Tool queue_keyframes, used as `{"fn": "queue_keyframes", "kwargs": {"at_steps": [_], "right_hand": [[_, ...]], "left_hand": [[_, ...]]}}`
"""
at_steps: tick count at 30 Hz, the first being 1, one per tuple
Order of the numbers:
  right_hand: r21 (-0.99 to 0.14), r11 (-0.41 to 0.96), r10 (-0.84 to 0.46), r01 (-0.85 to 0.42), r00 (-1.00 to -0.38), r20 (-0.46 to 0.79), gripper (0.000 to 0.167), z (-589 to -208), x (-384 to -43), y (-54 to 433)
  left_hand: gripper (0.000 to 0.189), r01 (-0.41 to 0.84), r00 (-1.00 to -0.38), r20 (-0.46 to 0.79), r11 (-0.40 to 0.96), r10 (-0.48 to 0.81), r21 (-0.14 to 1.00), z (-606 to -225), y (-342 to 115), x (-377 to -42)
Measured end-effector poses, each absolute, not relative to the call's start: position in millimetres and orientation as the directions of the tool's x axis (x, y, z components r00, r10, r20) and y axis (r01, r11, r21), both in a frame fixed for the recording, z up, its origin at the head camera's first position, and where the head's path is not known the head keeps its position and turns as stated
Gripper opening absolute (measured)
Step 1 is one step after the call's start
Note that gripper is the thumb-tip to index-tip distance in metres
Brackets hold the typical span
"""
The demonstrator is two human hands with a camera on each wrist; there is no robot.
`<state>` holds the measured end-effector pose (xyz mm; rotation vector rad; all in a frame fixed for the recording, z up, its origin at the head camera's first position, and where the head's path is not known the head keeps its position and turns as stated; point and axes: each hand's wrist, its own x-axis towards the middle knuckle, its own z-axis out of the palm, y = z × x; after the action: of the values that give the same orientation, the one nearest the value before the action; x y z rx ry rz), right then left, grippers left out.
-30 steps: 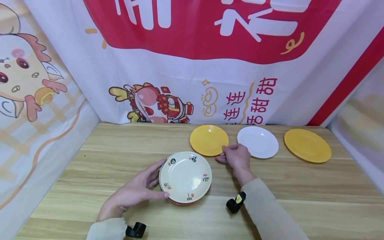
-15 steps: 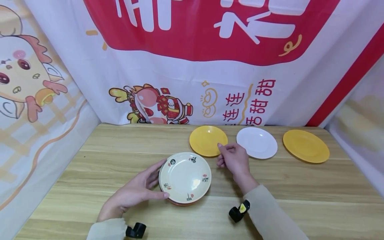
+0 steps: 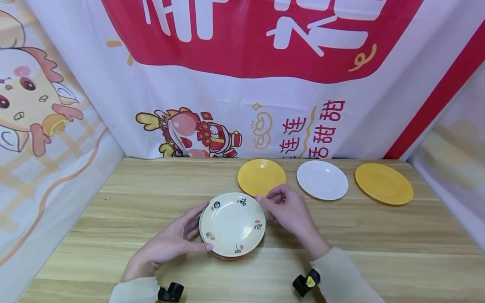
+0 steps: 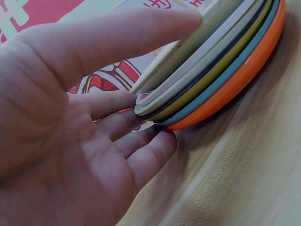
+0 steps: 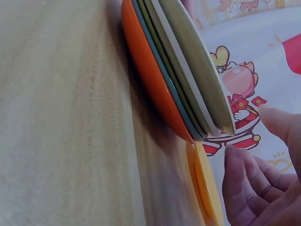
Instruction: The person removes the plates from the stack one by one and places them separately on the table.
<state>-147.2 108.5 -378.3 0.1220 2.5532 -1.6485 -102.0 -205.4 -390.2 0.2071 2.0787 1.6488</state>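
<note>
A stack of plates [image 4: 221, 75] stands on the table in front of me, orange at the bottom, then teal, olive and pale rims. On top lies a cream plate [image 3: 233, 225] with small dark and red motifs; its edge stands apart from the rim below. My left hand [image 3: 170, 242] holds the stack's left side, thumb at the top rim and fingers along the edges. At the stack's upper right is my right hand [image 3: 289, 210]. In the right wrist view its thumb [image 5: 281, 123] and fingertips are spread around the cream plate's rim, seemingly without touching.
Behind the stack, a yellow plate [image 3: 261, 174], a white plate [image 3: 322, 180] and another yellow plate [image 3: 384, 184] lie in a row along the back of the wooden table [image 3: 159, 179]. Printed cloth [image 3: 235, 94] hangs behind and at the sides.
My right hand has left the edge of the nearer yellow plate and moved left to the stack's rim. The left hand and the stack have stayed put.
</note>
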Motion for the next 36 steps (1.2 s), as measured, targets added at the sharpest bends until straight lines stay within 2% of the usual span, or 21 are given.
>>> {"fn": "queue_keyframes", "kwargs": {"at_steps": [10, 19, 36], "right_hand": [[-0.876, 0.472, -0.06, 0.095, -0.988, -0.139, 0.041, -384.0, -139.1, 105.2], [-0.885, 0.458, -0.072, 0.081, -0.989, -0.128, 0.022, -388.7, -135.7, 108.3], [-0.912, 0.397, -0.07, 0.104, -0.987, -0.143, 0.019, -394.0, -134.6, 109.3]], "left_hand": [[0.114, -0.132, -0.865, -0.233, 0.246, 0.445, 0.96, -394.0, -201.8, -102.5], [0.113, -0.138, -0.866, -0.24, 0.251, 0.439, 0.958, -391.3, -200.0, -101.9], [0.112, -0.144, -0.869, -0.245, 0.254, 0.431, 0.956, -392.9, -198.7, -102.2]]}}
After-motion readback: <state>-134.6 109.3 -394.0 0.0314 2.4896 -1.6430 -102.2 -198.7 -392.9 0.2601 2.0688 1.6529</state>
